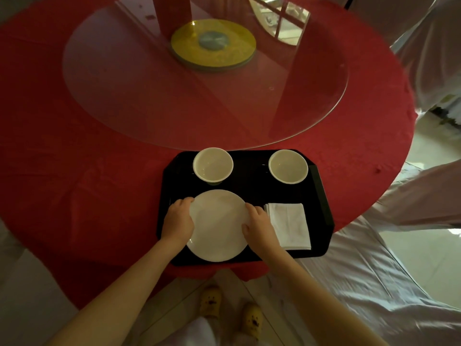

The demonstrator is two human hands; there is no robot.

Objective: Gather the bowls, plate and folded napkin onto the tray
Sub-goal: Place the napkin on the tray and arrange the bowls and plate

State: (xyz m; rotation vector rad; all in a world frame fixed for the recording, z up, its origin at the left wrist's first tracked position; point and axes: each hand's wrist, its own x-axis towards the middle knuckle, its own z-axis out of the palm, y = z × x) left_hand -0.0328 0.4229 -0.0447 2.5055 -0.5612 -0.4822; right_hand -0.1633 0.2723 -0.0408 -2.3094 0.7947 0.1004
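A black tray (321,196) sits at the near edge of the round red table. Two white bowls stand upright along its far side, one at the left (212,164) and one at the right (288,166). A white plate (218,224) lies on the tray's near left part. My left hand (177,219) grips the plate's left rim and my right hand (258,224) grips its right rim. A folded white napkin (290,224) lies flat on the tray just right of my right hand.
A large glass turntable (124,96) with a yellow hub (213,44) covers the middle of the red tablecloth (74,183). White-covered chairs (399,283) stand at the right, close to the table edge. My feet in yellow slippers (210,300) show below on the tiled floor.
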